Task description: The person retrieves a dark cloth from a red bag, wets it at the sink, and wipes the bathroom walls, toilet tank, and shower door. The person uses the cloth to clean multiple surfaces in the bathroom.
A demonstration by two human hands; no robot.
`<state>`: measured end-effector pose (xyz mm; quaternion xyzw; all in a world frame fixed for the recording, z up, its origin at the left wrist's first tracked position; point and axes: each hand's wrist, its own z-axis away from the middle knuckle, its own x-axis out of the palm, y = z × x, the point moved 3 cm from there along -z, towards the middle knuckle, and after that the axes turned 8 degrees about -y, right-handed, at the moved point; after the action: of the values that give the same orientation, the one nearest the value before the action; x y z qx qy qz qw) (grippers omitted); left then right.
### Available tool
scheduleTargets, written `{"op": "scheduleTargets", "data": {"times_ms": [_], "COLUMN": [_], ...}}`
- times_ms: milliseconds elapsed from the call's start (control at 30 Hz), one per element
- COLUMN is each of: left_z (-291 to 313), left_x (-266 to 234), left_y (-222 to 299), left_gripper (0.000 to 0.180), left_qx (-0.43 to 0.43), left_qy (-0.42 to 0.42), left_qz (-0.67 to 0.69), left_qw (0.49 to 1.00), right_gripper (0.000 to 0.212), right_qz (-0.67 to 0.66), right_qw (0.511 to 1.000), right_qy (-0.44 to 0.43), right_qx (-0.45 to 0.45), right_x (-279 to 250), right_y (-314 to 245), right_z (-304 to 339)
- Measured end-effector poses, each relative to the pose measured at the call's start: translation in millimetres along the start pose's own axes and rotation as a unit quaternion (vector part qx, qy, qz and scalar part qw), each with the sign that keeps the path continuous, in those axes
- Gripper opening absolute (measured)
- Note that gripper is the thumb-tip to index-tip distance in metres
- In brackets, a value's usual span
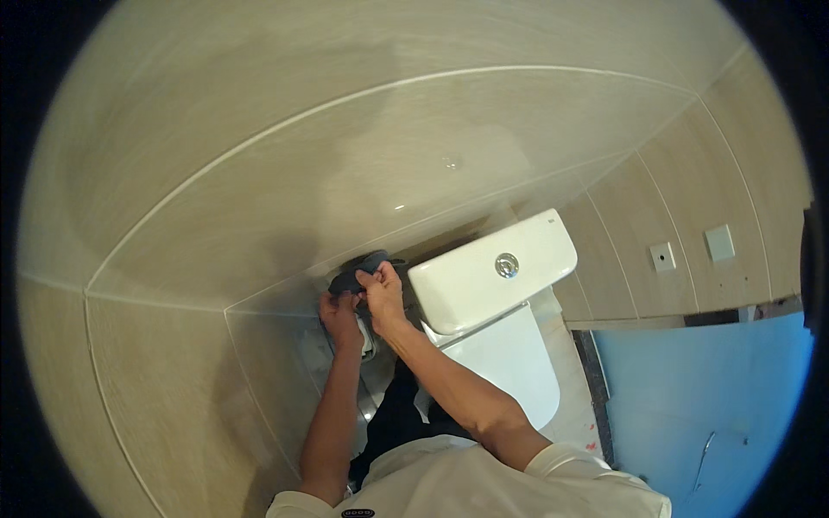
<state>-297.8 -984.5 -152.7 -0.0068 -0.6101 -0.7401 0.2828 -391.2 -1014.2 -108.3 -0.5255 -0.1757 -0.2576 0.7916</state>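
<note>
Close to the tiled wall, left of the toilet, both my hands are at a dark grey, soft-looking piece (346,282); I cannot make out its exact kind. My left hand (340,314) has its fingers closed on the lower left edge of the piece. My right hand (382,293) pinches it from the right, thumb toward the left hand. Part of the dark piece reaches up past the right fingers. Under my wrists a pale, rounded container (368,344) shows in part; my forearms hide the rest.
The white toilet tank (492,269) with a round chrome flush button (507,265) stands right of my hands, its closed lid (505,363) in front. Beige tiled walls (285,181) meet in a corner at the left. A bluish glass panel (699,388) is at the far right.
</note>
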Motion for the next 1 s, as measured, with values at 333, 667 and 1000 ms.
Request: {"op": "scheduleTargets", "data": {"times_ms": [333, 667, 1000], "left_z": [55.6, 82.7, 45.1], "left_x": [51.8, 48.6, 82.2], "left_y": [2.0, -72.6, -24.5], "left_gripper": [0.012, 0.019, 0.019], "left_qx": [0.099, 0.019, 0.205], "left_qy": [-0.082, -0.12, -0.026], "left_qz": [-0.233, -0.298, -0.357], "left_qw": [0.964, 0.947, 0.911], "right_gripper": [0.024, 0.026, 0.022], "right_qz": [0.479, 0.644, 0.726], "right_qw": [0.846, 0.698, 0.625], "right_qy": [0.069, 0.02, 0.043], "right_qx": [-0.222, -0.313, -0.284], "right_x": [-75.1, -90.0, -83.9], "right_y": [-89.0, -72.2, -111.9], "right_z": [72.1, 112.5, 46.9]}}
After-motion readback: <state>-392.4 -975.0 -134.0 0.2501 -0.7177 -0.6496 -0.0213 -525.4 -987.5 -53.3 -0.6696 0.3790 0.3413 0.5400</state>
